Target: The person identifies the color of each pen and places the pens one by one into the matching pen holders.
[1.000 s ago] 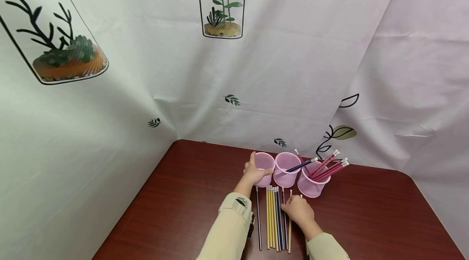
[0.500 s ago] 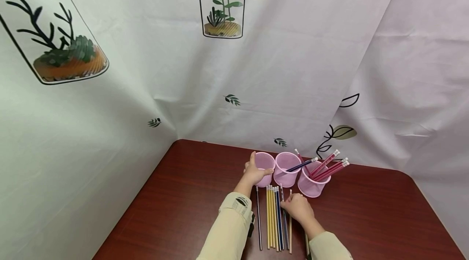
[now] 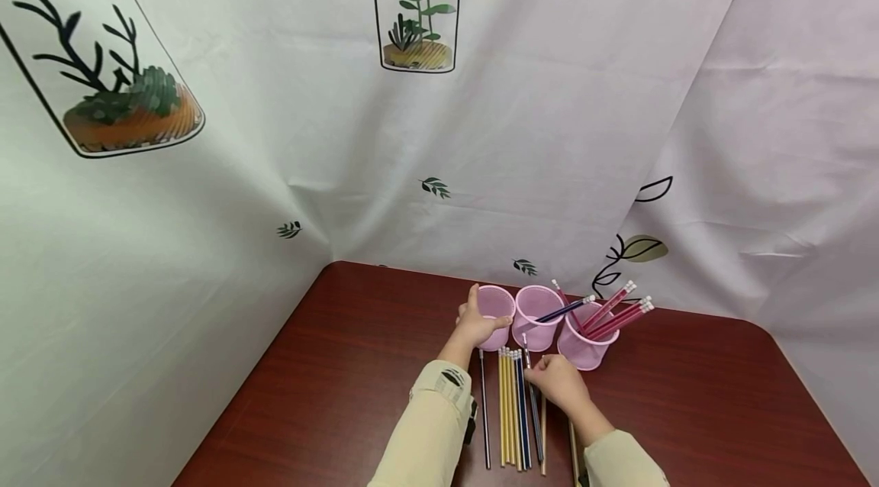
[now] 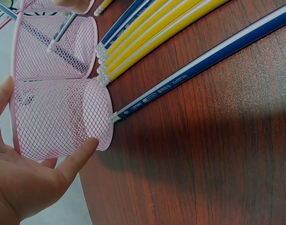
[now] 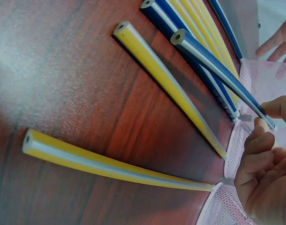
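One pencil [image 5: 217, 72], best raised clear, is pinched by the right hand [image 3: 559, 382], one cup [image 4: 54, 117] gripped by the left hand [image 3: 476, 325].

Reddish-brown table [image 3: 700, 403], three pink cups [image 3: 536, 336], yellow pencils [image 4: 166, 35], blue pencils [image 4: 203, 66].

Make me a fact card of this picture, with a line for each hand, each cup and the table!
Left hand: touching the left cup
Right hand: pinching a blue-and-white pencil
Inside the left cup: no pencil visible
Middle cup: holds dark blue pencils
Right cup: holds pink pencils
Table: yellow pencils, more blue ones
Cup colour: all pink
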`<state>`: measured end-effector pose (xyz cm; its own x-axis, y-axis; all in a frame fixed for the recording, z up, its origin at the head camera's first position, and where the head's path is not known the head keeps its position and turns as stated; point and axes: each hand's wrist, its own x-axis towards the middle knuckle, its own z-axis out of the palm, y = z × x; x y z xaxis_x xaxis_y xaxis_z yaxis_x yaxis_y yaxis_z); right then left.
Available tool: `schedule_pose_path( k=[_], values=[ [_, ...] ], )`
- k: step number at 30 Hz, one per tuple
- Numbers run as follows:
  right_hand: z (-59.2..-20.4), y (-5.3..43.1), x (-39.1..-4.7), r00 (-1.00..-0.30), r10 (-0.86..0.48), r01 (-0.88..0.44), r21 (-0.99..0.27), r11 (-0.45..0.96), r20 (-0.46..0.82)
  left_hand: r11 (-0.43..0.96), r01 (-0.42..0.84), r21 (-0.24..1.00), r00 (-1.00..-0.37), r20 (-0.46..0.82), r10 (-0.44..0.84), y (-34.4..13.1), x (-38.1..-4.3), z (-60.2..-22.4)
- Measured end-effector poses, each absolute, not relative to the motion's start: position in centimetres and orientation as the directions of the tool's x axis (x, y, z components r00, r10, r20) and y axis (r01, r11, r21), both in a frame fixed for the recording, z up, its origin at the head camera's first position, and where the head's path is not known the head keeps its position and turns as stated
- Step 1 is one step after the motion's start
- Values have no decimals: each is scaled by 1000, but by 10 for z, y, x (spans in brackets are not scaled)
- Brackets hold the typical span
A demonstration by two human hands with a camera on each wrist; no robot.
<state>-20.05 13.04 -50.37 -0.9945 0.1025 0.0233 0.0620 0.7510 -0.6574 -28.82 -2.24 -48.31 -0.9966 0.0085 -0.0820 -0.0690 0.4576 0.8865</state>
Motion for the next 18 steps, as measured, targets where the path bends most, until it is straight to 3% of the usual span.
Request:
schedule_pose_path(
  k=[18],
  values=[
    [-496, 131, -202, -994, 99, 40, -682, 731, 49, 467, -66, 882, -997, -79, 9, -23, -286, -480]
  ],
)
